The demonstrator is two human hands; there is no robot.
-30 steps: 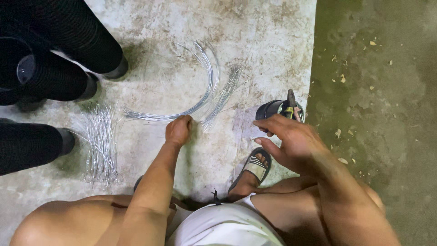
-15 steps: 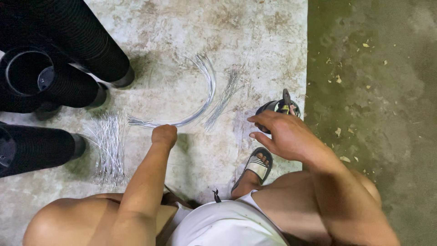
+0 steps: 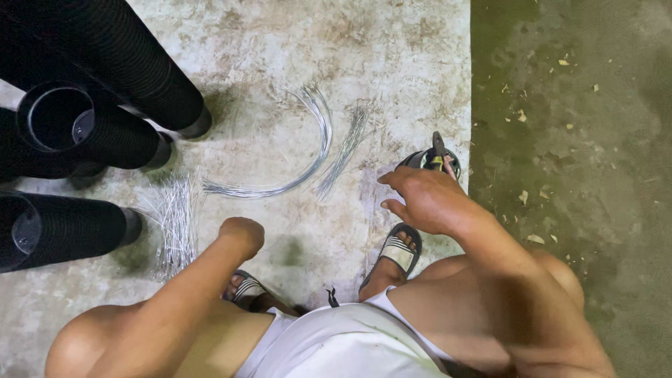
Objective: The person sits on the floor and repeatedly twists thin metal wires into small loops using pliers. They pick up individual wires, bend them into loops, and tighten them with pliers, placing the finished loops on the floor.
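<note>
I squat over a pale concrete floor. My left hand (image 3: pixel 242 235) is a closed fist with nothing visible in it, just below the near end of a curved bundle of thin silver wires (image 3: pixel 316 150). Beside the curved bundle lies a shorter straight wire bundle (image 3: pixel 344 152). My right hand (image 3: pixel 425 200) hovers with fingers loosely apart and holds nothing. It is right next to a small black tool with yellow and red marks (image 3: pixel 432 159) that stands on the floor. A loose pile of short straight wires (image 3: pixel 172 218) lies left of my fist.
Several black ribbed tubes lie at the left, one upper (image 3: pixel 133 66), one with an open end (image 3: pixel 63 122), one lower (image 3: pixel 59 227). My sandalled feet (image 3: pixel 396 253) rest near the wires. A darker greenish floor strip (image 3: pixel 567 140) with small debris runs along the right.
My left hand has let go of the curved wire bundle's end and drawn back toward my body as a fist. My right hand shifted slightly left near the black tool.
</note>
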